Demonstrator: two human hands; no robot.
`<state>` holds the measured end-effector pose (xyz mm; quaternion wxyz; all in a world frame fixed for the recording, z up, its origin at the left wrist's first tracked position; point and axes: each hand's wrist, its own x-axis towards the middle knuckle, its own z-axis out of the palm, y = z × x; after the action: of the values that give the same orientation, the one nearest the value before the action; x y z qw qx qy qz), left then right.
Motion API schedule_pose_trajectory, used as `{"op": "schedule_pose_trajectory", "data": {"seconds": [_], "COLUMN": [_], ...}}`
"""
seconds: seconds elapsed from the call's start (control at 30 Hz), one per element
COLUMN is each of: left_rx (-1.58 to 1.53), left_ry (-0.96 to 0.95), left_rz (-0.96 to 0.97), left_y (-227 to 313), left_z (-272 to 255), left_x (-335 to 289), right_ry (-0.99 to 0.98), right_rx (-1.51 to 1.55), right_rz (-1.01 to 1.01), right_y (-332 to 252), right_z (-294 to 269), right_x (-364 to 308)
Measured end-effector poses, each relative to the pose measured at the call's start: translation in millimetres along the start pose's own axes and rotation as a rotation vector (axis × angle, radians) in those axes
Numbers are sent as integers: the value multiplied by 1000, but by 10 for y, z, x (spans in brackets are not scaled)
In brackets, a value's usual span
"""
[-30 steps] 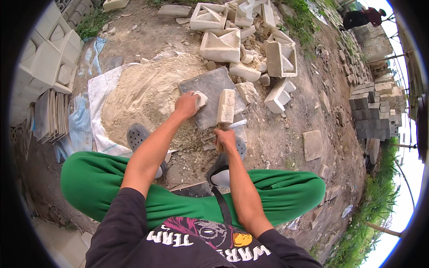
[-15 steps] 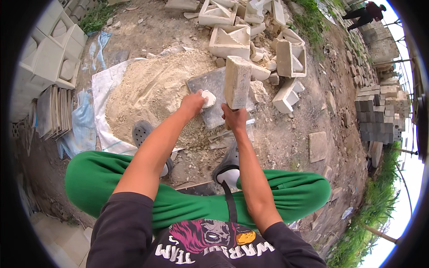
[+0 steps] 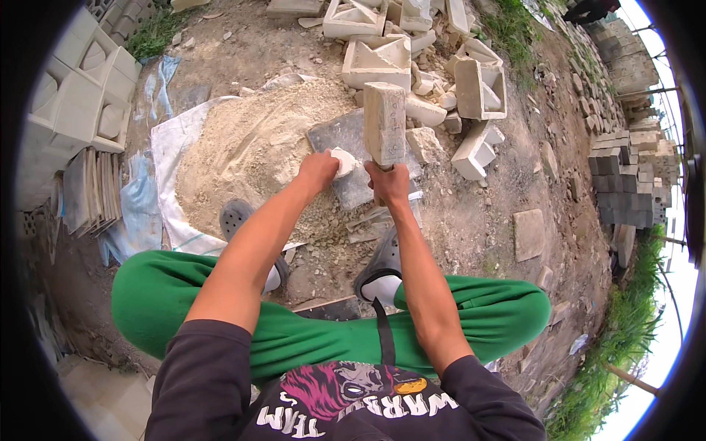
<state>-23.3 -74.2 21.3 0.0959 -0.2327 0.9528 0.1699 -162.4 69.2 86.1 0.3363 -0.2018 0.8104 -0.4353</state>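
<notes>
My left hand (image 3: 319, 170) is closed on a pale stone chunk (image 3: 343, 162), held at the near part of a dark flat slab (image 3: 351, 192). Just to its right, my right hand (image 3: 387, 183) grips the short handle of a large wooden mallet (image 3: 384, 123). The mallet's blocky, dusty head points away from me above the slab and covers part of it. Most of the handle is hidden in my fist. Left of the slab spreads a heap of sandy crushed rubble (image 3: 246, 140) on a white sheet (image 3: 166, 158).
Broken cream-coloured moulded blocks (image 3: 376, 62) lie piled beyond the slab. Stacked pale blocks (image 3: 77, 88) and thin boards (image 3: 92, 187) stand at the left. Grey bricks (image 3: 625, 184) are stacked at the far right. A flat square tile (image 3: 527, 235) lies on the ground. My feet flank the work spot.
The mallet head has tilted and shifted slightly left and away from me, my right hand rising a little with it. My left hand keeps its hold on the stone chunk.
</notes>
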Motion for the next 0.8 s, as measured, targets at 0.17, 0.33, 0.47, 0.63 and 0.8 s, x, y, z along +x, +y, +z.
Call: {"op": "schedule_pose_trajectory", "data": {"seconds": [0.17,0.33,0.47,0.63,0.8], "left_rx": [11,-2,-59,-128,-94], "left_ry": [-71,-69,-108,-112,-84], "left_rz": [3,-37,-114,-198,-111], "left_y": [91,89,139,135,131], "left_z": [-77,-94,-120,-119,-126], "left_x": [43,-20,-51,-1,-13], "right_ry": [-99,-205,-138,-40,-152], "right_rx": [-30,-193,-38,5,-228], "right_rz": [-8,111,37,12,110], "right_y": [428,506,38,-17,453], "right_z": [86,37,-94,-16,50], "right_x": [66,118,0,23,76]}}
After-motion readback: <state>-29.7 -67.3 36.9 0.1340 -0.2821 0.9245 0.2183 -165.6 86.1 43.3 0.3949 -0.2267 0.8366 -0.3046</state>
